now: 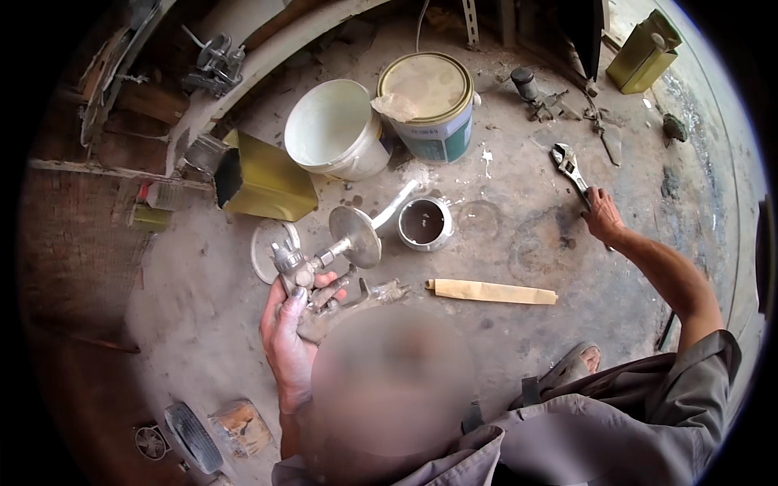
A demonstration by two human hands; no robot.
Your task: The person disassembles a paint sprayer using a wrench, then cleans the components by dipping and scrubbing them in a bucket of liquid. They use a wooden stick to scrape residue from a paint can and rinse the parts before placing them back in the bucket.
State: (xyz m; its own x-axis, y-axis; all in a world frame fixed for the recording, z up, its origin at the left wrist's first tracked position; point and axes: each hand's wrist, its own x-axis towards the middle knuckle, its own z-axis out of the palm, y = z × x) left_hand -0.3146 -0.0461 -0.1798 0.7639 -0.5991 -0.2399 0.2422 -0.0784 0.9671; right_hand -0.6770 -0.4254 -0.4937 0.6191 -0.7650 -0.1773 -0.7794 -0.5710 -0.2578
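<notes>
1. clock: middle of view, 12 at top. all bits on a grey, stained floor.
2. my left hand, at 8 o'clock: fingers wrapped round a metal spray gun, thumb across its body. grasp looks firm.
3. gun carries a round metal disc and a pale bent tube; tube points to 1 o'clock, far end near the pot.
4. my right hand, at 3 o'clock, arm stretched out: fingers closed over the handle of an adjustable wrench, head pointing to 11 from my knuckles. can't tell if the wrench is lifted.
5. round metal pot near clock centre, open top, dark inside.
6. tan strip at 4, lying flat, between the pot and my sandaled foot.
7. white bucket at 11, open, leaning; lidded bucket between 12 and 1, just beside it.
8. gold tin at 10, on its side; second gold tin out at 2.
9. trowel at 2, just beyond the wrench.
10. pale ring at 9, partly behind the gun.
</notes>
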